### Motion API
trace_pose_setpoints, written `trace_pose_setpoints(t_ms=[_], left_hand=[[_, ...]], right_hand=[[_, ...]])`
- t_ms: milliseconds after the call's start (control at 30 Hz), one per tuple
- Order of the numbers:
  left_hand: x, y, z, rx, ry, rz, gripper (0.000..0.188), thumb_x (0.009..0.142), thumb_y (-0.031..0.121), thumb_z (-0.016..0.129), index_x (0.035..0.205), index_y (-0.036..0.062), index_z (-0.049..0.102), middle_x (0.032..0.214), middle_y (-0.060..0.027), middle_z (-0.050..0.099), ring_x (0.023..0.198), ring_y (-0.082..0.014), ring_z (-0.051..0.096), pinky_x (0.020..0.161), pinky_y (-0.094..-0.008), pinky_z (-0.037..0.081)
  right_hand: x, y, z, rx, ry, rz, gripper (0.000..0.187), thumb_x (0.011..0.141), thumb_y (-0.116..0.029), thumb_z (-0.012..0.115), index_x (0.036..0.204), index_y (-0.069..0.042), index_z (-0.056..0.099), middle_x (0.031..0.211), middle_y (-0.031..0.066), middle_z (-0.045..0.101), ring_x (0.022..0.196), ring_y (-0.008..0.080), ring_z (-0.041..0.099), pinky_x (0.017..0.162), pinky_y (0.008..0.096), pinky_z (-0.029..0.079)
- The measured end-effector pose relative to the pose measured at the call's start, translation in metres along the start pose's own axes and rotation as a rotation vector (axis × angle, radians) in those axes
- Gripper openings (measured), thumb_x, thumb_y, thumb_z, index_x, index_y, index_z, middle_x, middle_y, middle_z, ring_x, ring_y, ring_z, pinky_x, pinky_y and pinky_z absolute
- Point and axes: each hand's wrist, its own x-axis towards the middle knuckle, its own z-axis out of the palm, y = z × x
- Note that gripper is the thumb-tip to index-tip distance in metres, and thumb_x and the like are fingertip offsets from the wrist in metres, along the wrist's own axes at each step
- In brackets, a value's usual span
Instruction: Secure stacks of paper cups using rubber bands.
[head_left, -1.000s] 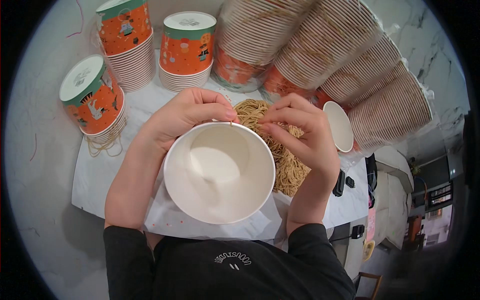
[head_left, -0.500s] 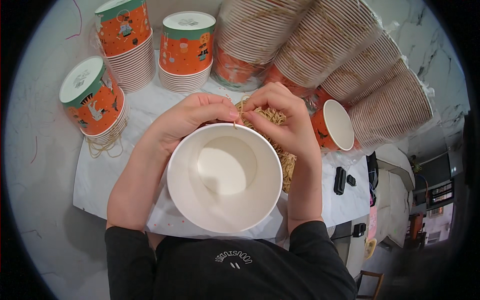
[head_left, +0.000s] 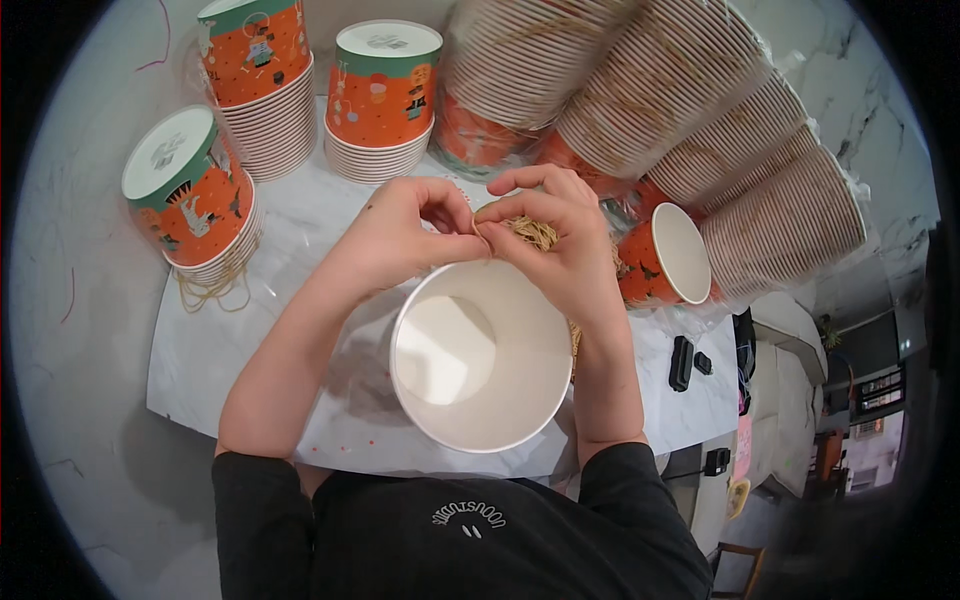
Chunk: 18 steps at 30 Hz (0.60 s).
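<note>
A large paper bucket [head_left: 530, 375], white inside, stands mouth up at the table's near edge, tilted a little. Just above its far rim my two hands meet. Finger and thumb of my left hand [head_left: 400, 235] pinch a thin tan cord [head_left: 480, 235]. My right hand [head_left: 565, 230] pinches the same cord from the other side, its fingertips almost touching the left ones. Whether the cord passes through the bucket's wall is hidden by my fingers. Under my right hand lies a bundle of tan cords [head_left: 535, 234], mostly covered by that hand and the bucket.
Upside-down orange and green bucket stacks [head_left: 380, 110] stand at the far left; loose cords [head_left: 215, 290] hang by the nearest stack. Plastic-wrapped bucket stacks [head_left: 660, 90] fill the back right. A single orange bucket [head_left: 680, 255] lies beside them, near small black devices [head_left: 681, 363].
The bucket has shifted right and tilted differently. My left hand has moved right and turned, its thumb now low against the cord. My right hand has changed its finger pose slightly.
</note>
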Motion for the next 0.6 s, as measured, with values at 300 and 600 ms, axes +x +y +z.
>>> trace_pose_setpoints(t_ms=[300,600], left_hand=[[0.004,-0.003,-0.005,-0.040,0.028,0.198,0.040,0.080,0.004,0.082,0.113,0.0049,0.060,0.097,0.0002,0.069,0.076,-0.0028,0.061,0.065,-0.0170,0.048],[0.007,-0.004,-0.005,0.250,0.087,0.435,0.016,0.080,0.007,0.078,0.093,0.0011,0.072,0.084,-0.0038,0.071,0.076,-0.0092,0.066,0.071,-0.0241,0.052]], right_hand=[[-0.001,0.000,0.001,0.044,-0.039,0.133,0.012,0.078,-0.016,0.081,0.083,-0.008,0.074,0.102,0.0031,0.069,0.106,0.0213,0.061,0.107,0.0440,0.030],[-0.004,0.017,0.011,0.295,-0.088,0.199,0.016,0.083,-0.011,0.076,0.090,0.002,0.071,0.094,0.0112,0.070,0.087,0.0247,0.067,0.075,0.0365,0.052]])
